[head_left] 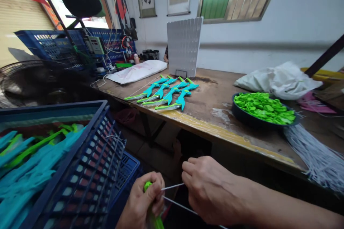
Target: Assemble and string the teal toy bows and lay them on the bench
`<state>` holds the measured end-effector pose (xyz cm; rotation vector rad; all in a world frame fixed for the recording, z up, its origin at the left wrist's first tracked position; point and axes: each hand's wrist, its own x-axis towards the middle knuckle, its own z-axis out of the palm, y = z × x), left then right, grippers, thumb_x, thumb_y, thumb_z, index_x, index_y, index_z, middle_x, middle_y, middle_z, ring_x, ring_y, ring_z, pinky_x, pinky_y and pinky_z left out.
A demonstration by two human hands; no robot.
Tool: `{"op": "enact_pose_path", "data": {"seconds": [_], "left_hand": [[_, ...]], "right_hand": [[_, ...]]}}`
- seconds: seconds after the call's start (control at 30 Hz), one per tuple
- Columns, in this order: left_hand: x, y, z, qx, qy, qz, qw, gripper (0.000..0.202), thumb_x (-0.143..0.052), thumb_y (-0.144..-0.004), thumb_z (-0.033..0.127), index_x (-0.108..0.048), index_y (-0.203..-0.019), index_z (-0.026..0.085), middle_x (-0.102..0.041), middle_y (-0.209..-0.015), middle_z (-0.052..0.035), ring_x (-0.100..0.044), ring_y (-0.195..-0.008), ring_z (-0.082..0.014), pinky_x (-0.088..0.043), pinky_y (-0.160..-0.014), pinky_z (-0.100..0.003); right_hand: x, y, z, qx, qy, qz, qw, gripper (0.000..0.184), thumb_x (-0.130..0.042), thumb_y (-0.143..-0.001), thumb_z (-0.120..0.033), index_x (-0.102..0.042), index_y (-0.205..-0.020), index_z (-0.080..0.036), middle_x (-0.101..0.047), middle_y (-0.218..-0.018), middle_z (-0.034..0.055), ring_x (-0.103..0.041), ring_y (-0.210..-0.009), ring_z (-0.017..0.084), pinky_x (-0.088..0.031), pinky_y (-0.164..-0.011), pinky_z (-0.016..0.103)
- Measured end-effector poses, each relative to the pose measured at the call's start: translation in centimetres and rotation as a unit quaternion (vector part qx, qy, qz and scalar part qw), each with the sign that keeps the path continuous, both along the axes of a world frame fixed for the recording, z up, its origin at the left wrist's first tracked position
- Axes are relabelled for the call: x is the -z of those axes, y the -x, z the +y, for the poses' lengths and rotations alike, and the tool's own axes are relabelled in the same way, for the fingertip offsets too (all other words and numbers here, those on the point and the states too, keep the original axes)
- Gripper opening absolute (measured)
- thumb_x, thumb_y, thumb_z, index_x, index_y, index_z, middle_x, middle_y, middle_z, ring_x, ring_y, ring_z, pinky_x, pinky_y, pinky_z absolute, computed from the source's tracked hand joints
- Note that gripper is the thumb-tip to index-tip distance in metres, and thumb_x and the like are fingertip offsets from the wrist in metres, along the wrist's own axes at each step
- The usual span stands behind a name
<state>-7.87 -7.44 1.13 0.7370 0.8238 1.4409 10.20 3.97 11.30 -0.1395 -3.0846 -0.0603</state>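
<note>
Low in the view, my left hand [146, 196] is closed around a bright green plastic piece [158, 222], mostly hidden by the fingers. A white string [172, 186] runs from it to my right hand [212, 189], whose fingers are curled in on the string. A second length of string [178, 205] passes below that hand. On the table beyond lie several turquoise plastic toys with green bow arms and strings [174, 94], side by side. More turquoise and green parts [34, 168] fill the blue crate [94, 171] to the left.
A dark round basin [248, 120] heaped with green plastic pieces [264, 107] stands on the wooden table [204, 114]. A bundle of white strings [317, 154] hangs over the table's right edge. White sacks [279, 78], a grey panel [184, 46] and a fan [34, 82] are also around.
</note>
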Motion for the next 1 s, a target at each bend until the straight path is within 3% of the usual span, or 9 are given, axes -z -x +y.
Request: {"op": "enact_pose_path", "data": {"seconds": [0.1,0.2,0.33,0.43,0.57,0.67,0.8,0.9,1.0], "left_hand": [[-0.3,0.0,1.4,0.030,-0.054,-0.026,0.998,0.040,-0.072,-0.090,0.046,-0.054,-0.071,0.015,-0.045,-0.067,0.0031,-0.036,-0.045,-0.0032,-0.031,-0.043,-0.017],[-1.1,1.6,2.6,0.007,-0.088,-0.051,0.995,0.040,-0.074,-0.088,0.044,-0.055,-0.068,0.015,-0.044,-0.063,0.0042,-0.033,-0.043,-0.0026,-0.032,-0.041,-0.015],[-2.8,7.5,2.8,-0.150,-0.077,-0.050,0.984,0.041,-0.084,-0.077,0.035,-0.051,-0.061,0.015,-0.042,-0.058,0.0057,-0.029,-0.040,-0.0034,-0.038,-0.036,-0.015],[-3.6,12.6,2.4,-0.294,-0.073,-0.084,0.949,0.041,-0.090,-0.065,0.022,-0.050,-0.065,0.016,-0.043,-0.058,0.0082,-0.024,-0.039,-0.0032,-0.041,-0.034,-0.015],[-3.3,16.4,3.2,-0.405,-0.102,-0.166,0.893,0.022,-0.069,-0.080,0.013,-0.049,-0.073,0.017,-0.042,-0.059,0.0079,-0.025,-0.039,-0.0042,-0.040,-0.037,-0.012],[-2.4,16.6,5.8,-0.423,-0.108,-0.196,0.878,0.021,-0.062,-0.084,0.014,-0.046,-0.072,0.017,-0.039,-0.058,0.0077,-0.027,-0.039,-0.0043,-0.037,-0.038,-0.015],[-1.7,14.2,11.7,-0.417,-0.123,-0.189,0.881,0.028,-0.062,-0.091,0.020,-0.043,-0.071,0.018,-0.037,-0.059,0.0081,-0.028,-0.041,-0.0047,-0.034,-0.043,-0.017],[-1.3,11.2,17.0,-0.416,-0.134,-0.173,0.883,0.030,-0.063,-0.093,0.027,-0.043,-0.072,0.019,-0.036,-0.060,0.0077,-0.029,-0.043,-0.0058,-0.033,-0.046,-0.019],[-0.3,8.0,22.5,-0.441,-0.133,-0.151,0.875,0.029,-0.057,-0.095,0.030,-0.041,-0.073,0.020,-0.035,-0.060,0.0071,-0.031,-0.045,-0.0074,-0.033,-0.049,-0.021]], "right_hand": [[-1.0,0.0,-0.5,0.010,-0.030,0.010,0.999,0.007,-0.056,-0.084,-0.017,-0.059,-0.078,-0.017,-0.054,-0.073,0.0036,-0.038,-0.061,0.017,-0.020,-0.054,0.034],[-1.8,-0.4,-0.9,0.019,-0.079,0.021,0.996,0.005,-0.058,-0.085,-0.017,-0.058,-0.079,-0.017,-0.052,-0.075,0.0034,-0.040,-0.062,0.018,-0.020,-0.053,0.035],[-1.5,-1.8,-1.4,0.013,-0.117,0.040,0.992,0.013,-0.061,-0.086,-0.017,-0.052,-0.077,-0.019,-0.049,-0.074,0.0014,-0.039,-0.062,0.017,-0.020,-0.053,0.034],[0.0,-3.0,-2.0,-0.015,-0.138,0.090,0.986,0.021,-0.057,-0.092,-0.016,-0.048,-0.074,-0.020,-0.046,-0.070,0.0002,-0.039,-0.061,0.017,-0.020,-0.053,0.034],[1.7,-3.5,-1.7,-0.018,-0.110,0.063,0.992,0.020,-0.057,-0.092,-0.020,-0.049,-0.073,-0.019,-0.047,-0.071,0.0012,-0.039,-0.061,0.017,-0.021,-0.054,0.034],[2.9,-3.6,1.6,0.014,-0.086,0.010,0.996,0.010,-0.059,-0.086,-0.019,-0.054,-0.078,-0.019,-0.053,-0.076,0.0034,-0.043,-0.064,0.018,-0.027,-0.057,0.034],[6.1,-6.0,10.2,0.145,-0.091,-0.003,0.985,0.016,-0.052,-0.093,-0.014,-0.061,-0.080,-0.018,-0.061,-0.083,0.0067,-0.052,-0.075,0.019,-0.040,-0.070,0.033],[9.6,-9.7,16.7,0.268,-0.097,0.038,0.958,0.021,-0.051,-0.099,-0.030,-0.067,-0.097,-0.015,-0.066,-0.104,0.0135,-0.060,-0.097,0.025,-0.047,-0.088,0.038],[13.0,-13.1,20.4,0.341,-0.110,0.070,0.931,0.041,-0.045,-0.101,-0.041,-0.065,-0.119,-0.010,-0.063,-0.125,0.0221,-0.058,-0.115,0.033,-0.048,-0.097,0.047]]}}
